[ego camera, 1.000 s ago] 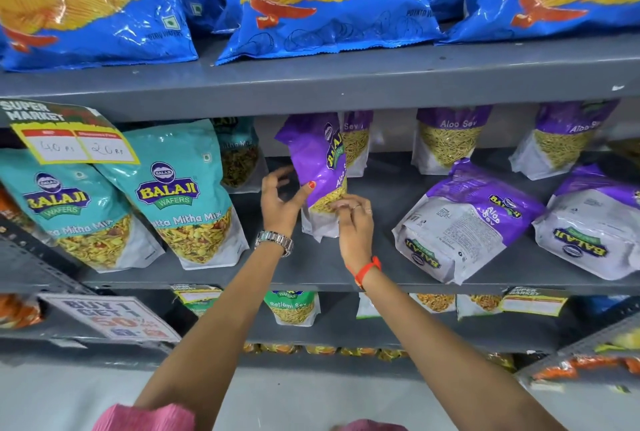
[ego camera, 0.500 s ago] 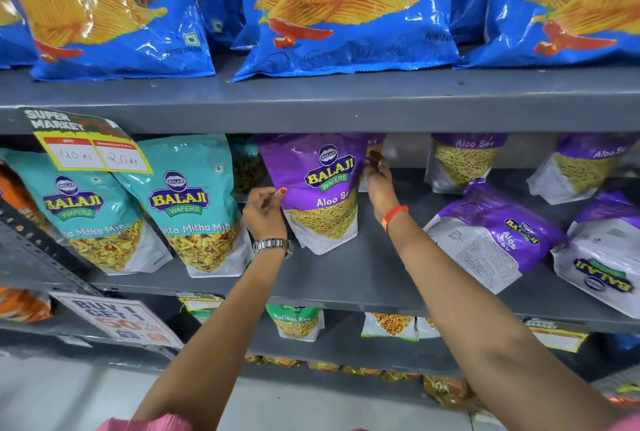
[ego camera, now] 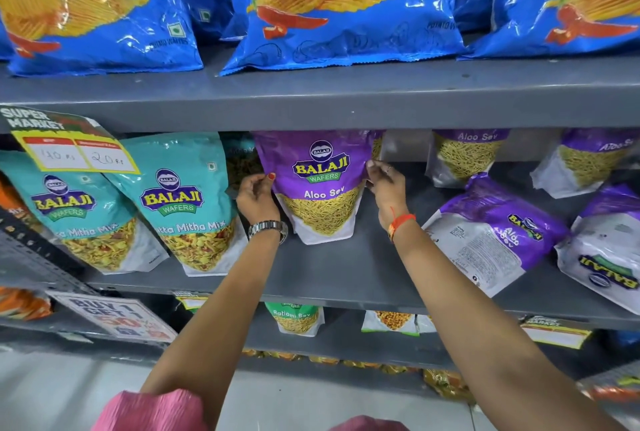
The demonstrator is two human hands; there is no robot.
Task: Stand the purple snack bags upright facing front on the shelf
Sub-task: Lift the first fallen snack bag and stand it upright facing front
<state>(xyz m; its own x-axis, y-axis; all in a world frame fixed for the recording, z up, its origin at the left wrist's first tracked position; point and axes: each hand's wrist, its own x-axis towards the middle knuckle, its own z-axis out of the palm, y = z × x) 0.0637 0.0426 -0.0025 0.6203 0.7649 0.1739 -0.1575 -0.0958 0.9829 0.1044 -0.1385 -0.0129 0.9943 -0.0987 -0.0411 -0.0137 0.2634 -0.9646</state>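
Observation:
A purple Aloo Sev bag [ego camera: 320, 184] stands upright on the grey middle shelf [ego camera: 346, 274], front label facing me. My left hand [ego camera: 257, 198] pinches its left edge and my right hand [ego camera: 384, 193] pinches its right edge. Right of it, a purple bag [ego camera: 491, 233] lies tilted on the shelf with its back label showing. Another purple bag [ego camera: 606, 257] lies at the far right, logo upside down. Two more purple bags [ego camera: 465, 157] [ego camera: 588, 160] stand at the back of the shelf.
Teal Khatta Mitha Mix bags [ego camera: 183, 209] stand left of my left hand. Blue wafer bags [ego camera: 339, 4] fill the upper shelf. A yellow price tag [ego camera: 72, 153] hangs at the left. Small snack packs [ego camera: 294, 319] sit on the lower shelf.
The purple bag has turned from sideways to front-facing and now stands upright. My right hand shifted from the bag's top corner to its right edge. The camera moved closer.

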